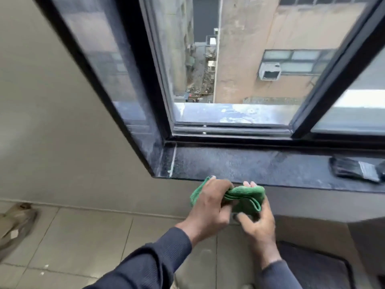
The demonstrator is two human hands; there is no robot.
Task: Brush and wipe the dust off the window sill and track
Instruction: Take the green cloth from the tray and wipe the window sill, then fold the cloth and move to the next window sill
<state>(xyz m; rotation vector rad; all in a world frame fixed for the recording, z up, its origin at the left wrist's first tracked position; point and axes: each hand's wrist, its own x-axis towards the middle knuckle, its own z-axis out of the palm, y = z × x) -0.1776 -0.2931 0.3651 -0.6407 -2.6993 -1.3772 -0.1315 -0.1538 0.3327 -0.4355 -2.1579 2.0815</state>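
Note:
A folded green cloth [246, 196] is held between both hands just below the front edge of the dark stone window sill [239, 163]. My left hand [209, 205] grips its left part and my right hand [258, 223] grips its right part from beneath. The sill looks dusty and grey. Behind it runs the metal window track [229, 129], with the sliding pane open above it. A dark paint brush [357, 168] lies on the sill at the far right, away from both hands.
A black window frame [133, 105] borders the sill on the left. Beyond the open window is a drop to an alley and a tan building. A sandal [16, 224] lies on the tiled floor at left. A dark mat [312, 265] is at lower right.

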